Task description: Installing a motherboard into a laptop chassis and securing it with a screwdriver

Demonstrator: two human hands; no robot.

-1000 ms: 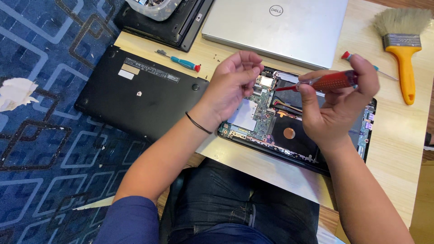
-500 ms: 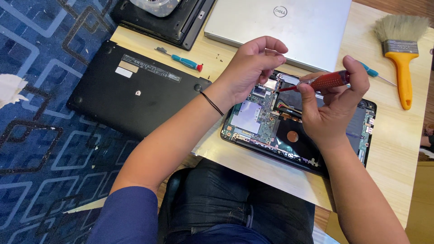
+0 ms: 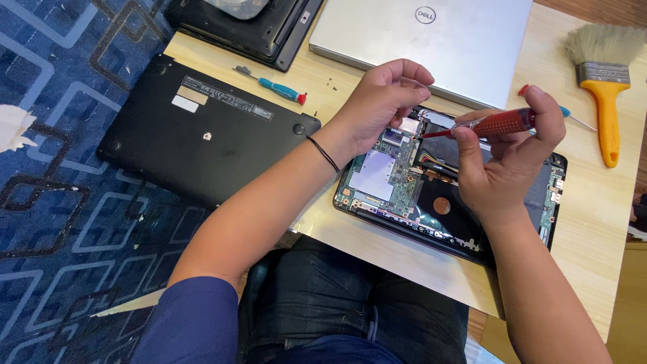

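Observation:
An opened black laptop (image 3: pixel 431 222) lies on a light wooden table (image 3: pixel 593 222), its green circuit board (image 3: pixel 394 178) bare. My right hand (image 3: pixel 509 158) grips a red-handled screwdriver (image 3: pixel 495 123) held nearly level, tip pointing left toward the board's upper part. My left hand (image 3: pixel 384 101) curls over the laptop's upper left corner, fingertips pinched near the screwdriver tip; what they pinch is hidden. A thin black band circles my left wrist.
A black laptop bottom cover (image 3: pixel 202 128) lies at the left, half off the table. A small blue screwdriver (image 3: pixel 276 86) and loose screws sit behind it. A silver laptop (image 3: pixel 431 40), a yellow-handled brush (image 3: pixel 603 87) and another dark laptop (image 3: pixel 249 27) lie farther back. Blue patterned carpet (image 3: pixel 60 202) lies left.
The view shifted slightly. My left hand slid right and closer to the screwdriver tip. My right hand kept the screwdriver, now more level over the board.

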